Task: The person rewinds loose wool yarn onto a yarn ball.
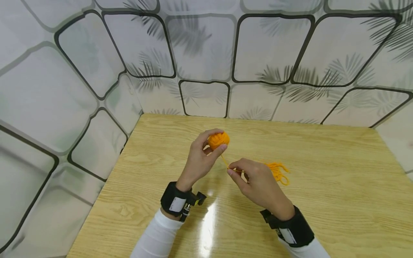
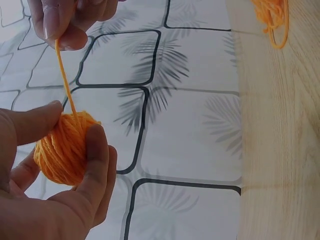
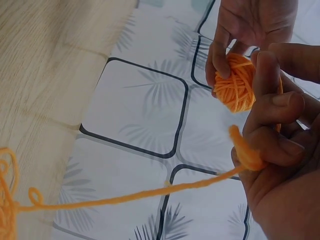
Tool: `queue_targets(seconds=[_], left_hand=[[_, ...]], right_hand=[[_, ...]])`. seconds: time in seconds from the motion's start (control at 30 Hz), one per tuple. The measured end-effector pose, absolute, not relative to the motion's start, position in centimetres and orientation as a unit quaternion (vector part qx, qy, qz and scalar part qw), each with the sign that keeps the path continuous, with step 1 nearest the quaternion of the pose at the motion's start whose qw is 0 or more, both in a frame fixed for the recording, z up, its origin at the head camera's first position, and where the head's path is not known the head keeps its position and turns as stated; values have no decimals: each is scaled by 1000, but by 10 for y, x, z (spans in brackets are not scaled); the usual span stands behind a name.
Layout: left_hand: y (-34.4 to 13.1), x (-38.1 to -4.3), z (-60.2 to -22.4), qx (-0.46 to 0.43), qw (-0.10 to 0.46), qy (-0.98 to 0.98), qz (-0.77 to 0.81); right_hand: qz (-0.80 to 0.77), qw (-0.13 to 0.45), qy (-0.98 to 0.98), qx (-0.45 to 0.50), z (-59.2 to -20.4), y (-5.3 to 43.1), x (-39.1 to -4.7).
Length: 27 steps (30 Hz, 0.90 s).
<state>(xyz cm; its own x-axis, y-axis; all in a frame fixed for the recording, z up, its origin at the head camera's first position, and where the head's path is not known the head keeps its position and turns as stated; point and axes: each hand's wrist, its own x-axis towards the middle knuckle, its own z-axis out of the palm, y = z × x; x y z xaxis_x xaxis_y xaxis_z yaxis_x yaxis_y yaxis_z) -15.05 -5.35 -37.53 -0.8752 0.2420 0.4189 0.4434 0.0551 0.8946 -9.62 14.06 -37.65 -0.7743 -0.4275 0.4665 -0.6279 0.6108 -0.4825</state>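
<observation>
An orange ball of yarn (image 1: 219,140) is held above the table by my left hand (image 1: 200,157), thumb on the near side and fingers round the far side. From the ball a single strand runs to my right hand (image 1: 258,182), which pinches it between thumb and forefinger. In the right wrist view the strand passes through the curled fingers (image 3: 280,125) and leaves them towards a loose heap of orange yarn (image 3: 7,210). That heap lies on the table just beyond my right hand in the head view, partly covered by it.
The wooden table (image 1: 338,186) has a pale grain and a bright reflection near its front. Behind it and to the left stands a wall covering (image 1: 206,46) with dark outlines and grey leaf prints. Each wrist wears a black strap (image 1: 295,229) with a small camera.
</observation>
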Motion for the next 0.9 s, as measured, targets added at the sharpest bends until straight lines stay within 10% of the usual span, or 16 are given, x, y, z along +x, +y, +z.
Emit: queue_targets(seconds=[0.9], left_hand=[[-54,-143,-377,-237,48,-730,-639]], right_hand=[[320,207,-859,343,-341,156,-105]])
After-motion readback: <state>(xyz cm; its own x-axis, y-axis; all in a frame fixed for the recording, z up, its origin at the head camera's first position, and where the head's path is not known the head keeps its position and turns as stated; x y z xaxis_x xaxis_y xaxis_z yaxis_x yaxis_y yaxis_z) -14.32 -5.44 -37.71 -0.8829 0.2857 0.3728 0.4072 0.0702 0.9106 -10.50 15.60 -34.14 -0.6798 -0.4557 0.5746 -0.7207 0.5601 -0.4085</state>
